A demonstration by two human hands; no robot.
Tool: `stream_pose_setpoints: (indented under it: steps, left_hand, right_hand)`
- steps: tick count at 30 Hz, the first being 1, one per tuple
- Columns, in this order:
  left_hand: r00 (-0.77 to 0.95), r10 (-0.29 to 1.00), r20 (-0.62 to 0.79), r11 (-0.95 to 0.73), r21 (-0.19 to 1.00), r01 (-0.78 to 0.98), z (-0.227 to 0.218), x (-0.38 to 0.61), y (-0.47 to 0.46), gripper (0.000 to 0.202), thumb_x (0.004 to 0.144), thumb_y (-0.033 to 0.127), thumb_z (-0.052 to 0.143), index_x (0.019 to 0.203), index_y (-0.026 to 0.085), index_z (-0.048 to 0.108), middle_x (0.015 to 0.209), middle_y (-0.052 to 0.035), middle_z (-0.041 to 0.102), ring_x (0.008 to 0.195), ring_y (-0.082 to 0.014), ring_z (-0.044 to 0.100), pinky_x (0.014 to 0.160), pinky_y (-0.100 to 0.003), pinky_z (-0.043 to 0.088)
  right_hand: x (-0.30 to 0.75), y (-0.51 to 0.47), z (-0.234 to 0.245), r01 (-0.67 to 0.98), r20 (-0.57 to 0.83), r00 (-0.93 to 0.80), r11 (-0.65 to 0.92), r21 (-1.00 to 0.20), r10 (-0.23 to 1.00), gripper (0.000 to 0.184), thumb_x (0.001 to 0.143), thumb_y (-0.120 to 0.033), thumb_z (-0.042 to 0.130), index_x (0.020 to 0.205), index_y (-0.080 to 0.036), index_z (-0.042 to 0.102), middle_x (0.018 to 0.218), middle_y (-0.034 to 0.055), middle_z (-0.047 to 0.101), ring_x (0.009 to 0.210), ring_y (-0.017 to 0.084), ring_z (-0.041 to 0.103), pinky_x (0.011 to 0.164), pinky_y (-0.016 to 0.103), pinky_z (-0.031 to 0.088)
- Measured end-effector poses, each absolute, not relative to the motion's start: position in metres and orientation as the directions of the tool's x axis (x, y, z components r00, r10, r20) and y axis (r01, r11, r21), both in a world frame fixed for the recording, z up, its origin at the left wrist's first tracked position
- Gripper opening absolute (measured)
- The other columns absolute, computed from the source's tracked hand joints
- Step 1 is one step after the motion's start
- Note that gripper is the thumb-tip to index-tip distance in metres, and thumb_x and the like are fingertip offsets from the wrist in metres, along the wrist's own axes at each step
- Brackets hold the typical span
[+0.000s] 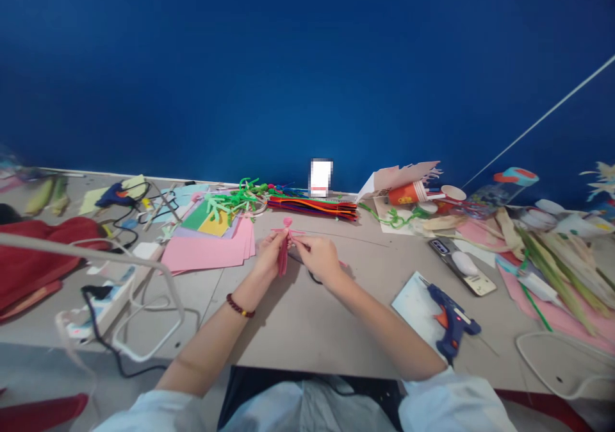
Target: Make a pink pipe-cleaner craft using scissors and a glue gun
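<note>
A small pink pipe-cleaner figure (283,263), with a round loop for a head and arms stretched sideways, stands upright between my hands above the table. My left hand (270,254) is closed round its body. On the other side my right hand (318,256) pinches at the figure's right side, near its arm; the fingertips hide the exact spot. A short pink piece shows past my right hand. Behind the figure lies a thick bundle of coloured pipe cleaners (312,208).
Pink paper sheets (206,252) and green pipe-cleaner shapes (243,195) lie at left, near a power strip (115,294) with cables. On the right are a blue glue gun (451,320), a phone (464,266), paper cups (408,193) and corn husks (557,272). A blue wall stands behind.
</note>
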State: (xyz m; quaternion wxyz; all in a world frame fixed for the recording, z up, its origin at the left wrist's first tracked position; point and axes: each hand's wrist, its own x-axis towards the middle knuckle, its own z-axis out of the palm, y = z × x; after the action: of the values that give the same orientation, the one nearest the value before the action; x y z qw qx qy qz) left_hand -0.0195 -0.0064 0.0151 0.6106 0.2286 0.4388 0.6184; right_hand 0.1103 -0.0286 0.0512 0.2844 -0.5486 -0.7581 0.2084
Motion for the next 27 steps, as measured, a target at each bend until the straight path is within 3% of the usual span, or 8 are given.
stream_pose_setpoints:
  steps: [5, 11, 16, 20, 27]
  left_hand:
    - [-0.108, 0.952, -0.286, 0.182, 0.814, -0.551, 0.015, -0.022, -0.005, 0.026, 0.056, 0.03, 0.079, 0.06, 0.012, 0.062, 0.053, 0.0015, 0.059, 0.047, -0.0074, 0.051, 0.045, -0.019, 0.039]
    - [0.045, 0.978, -0.203, 0.196, 0.826, -0.528, 0.018, -0.02, -0.009, 0.027, 0.058, 0.032, 0.078, 0.06, 0.013, 0.059, 0.051, 0.0032, 0.054, 0.043, -0.0051, 0.045, 0.042, -0.018, 0.033]
    - [0.017, 0.993, -0.118, 0.116, 0.924, -0.363, 0.021, -0.02, -0.013, 0.027, 0.059, 0.035, 0.077, 0.063, 0.014, 0.061, 0.05, 0.0024, 0.056, 0.045, -0.0067, 0.048, 0.045, -0.019, 0.036]
    - [-0.025, 0.999, -0.023, 0.017, 0.975, -0.22, 0.023, -0.021, -0.015, 0.027, 0.061, 0.037, 0.075, 0.064, 0.014, 0.061, 0.05, 0.0021, 0.057, 0.046, -0.0075, 0.048, 0.048, -0.02, 0.037]
    - [-0.04, 0.999, -0.013, 0.008, 0.993, -0.121, 0.026, -0.022, -0.014, 0.031, 0.06, 0.043, 0.074, 0.065, 0.015, 0.061, 0.049, 0.0028, 0.055, 0.046, -0.0079, 0.047, 0.047, -0.021, 0.035]
  right_hand:
    - [0.115, -0.015, 0.041, 0.637, 0.159, -0.257, 0.291, -0.714, 0.953, 0.024, 0.085, -0.03, 0.051, 0.087, -0.028, 0.075, 0.087, 0.0001, 0.074, 0.075, 0.017, 0.066, 0.065, 0.022, 0.042]
    - [0.127, 0.001, 0.035, 0.542, 0.166, -0.274, 0.294, -0.787, 0.947, 0.021, 0.082, -0.027, 0.055, 0.081, -0.023, 0.075, 0.075, 0.0003, 0.073, 0.066, 0.015, 0.063, 0.057, 0.022, 0.037]
    - [0.139, 0.009, 0.04, 0.513, 0.192, -0.245, 0.296, -0.806, 0.95, 0.019, 0.078, -0.019, 0.056, 0.078, -0.022, 0.075, 0.076, 0.0015, 0.074, 0.069, 0.016, 0.064, 0.059, 0.023, 0.039]
    - [0.143, 0.01, 0.05, 0.532, 0.241, -0.227, 0.327, -0.781, 0.944, 0.018, 0.077, -0.018, 0.057, 0.077, -0.022, 0.075, 0.079, 0.0021, 0.074, 0.07, 0.017, 0.064, 0.06, 0.024, 0.04]
    - [0.143, 0.0, 0.066, 0.607, 0.358, -0.183, 0.392, -0.691, 0.916, 0.013, 0.079, -0.023, 0.06, 0.078, -0.023, 0.074, 0.079, 0.002, 0.072, 0.072, 0.017, 0.062, 0.063, 0.025, 0.04]
